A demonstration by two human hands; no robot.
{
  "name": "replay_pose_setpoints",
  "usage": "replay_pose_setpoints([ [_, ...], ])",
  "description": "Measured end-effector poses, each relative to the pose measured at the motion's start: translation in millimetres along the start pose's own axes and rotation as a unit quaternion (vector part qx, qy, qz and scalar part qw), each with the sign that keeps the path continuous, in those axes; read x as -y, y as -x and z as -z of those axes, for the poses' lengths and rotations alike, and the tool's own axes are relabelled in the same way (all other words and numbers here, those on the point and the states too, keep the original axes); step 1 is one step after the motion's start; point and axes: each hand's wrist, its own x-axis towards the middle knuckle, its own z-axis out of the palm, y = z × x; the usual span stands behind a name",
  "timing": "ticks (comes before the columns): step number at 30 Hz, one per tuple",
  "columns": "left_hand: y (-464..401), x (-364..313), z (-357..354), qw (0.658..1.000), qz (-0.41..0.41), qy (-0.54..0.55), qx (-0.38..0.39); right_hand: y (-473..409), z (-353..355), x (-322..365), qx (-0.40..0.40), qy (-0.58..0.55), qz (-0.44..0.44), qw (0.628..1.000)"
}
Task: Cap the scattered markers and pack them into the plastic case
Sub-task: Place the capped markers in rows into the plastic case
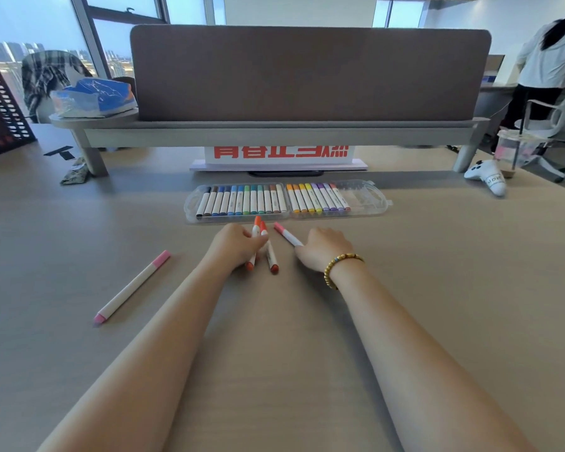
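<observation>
A wide stretch of bare counter (437,288) lay on both sides of the forearms, with its far edge taken up by a raised shelf (274,132) and a brown divider panel (307,73). At about nine o'clock from the hands, a capped pink marker (132,286) lay alone on the counter, well apart from everything else. The left hand (235,244) rested near the middle, its fingers curled round an orange marker (254,243); a second orange marker (268,247) lay just beside it, touching or nearly touching the fingertips. At one o'clock from that hand, a red-pink marker (286,234) lay slanted, its near end under the curled fingers of the right hand (322,249), which pinched it; a beaded bracelet (338,265) circled that wrist. At twelve o'clock, close beyond the marker tips, the open plastic case (369,199) lay flat, its left half full of capped markers and its right half filled only partway, the rightmost slots free. Far off at two o'clock sat a white game controller (485,179) and a plastic cup (512,148).
</observation>
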Motion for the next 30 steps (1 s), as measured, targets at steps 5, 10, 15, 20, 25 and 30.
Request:
replay_pose_setpoints([
  [5, -4, -23, -10, 0.995, 0.008, -0.099, 0.032, -6, 0, -16, -0.025, 0.008, -0.020, 0.999],
  [10, -3, -30, -15, 0.996, 0.001, -0.057, 0.075, -7, 3, -20, -0.080, -0.003, -0.007, 0.997],
  [15, -9, -11, -9, 0.998, 0.000, -0.065, 0.026, -2, 8, -15, -0.091, -0.083, 0.038, 0.992],
  [20, -10, -1, -4, 0.997, -0.017, -0.062, 0.031, 4, 8, -5, -0.046, -0.110, 0.068, 0.991],
  [25, -12, 8, 8, 0.999, -0.006, 0.036, 0.009, 6, 2, 19, 0.013, -0.020, 0.102, 0.994],
  [30, -6, 28, 25, 0.999, -0.020, -0.015, -0.021, 5, -4, 43, 0.038, 0.009, 0.077, 0.996],
])
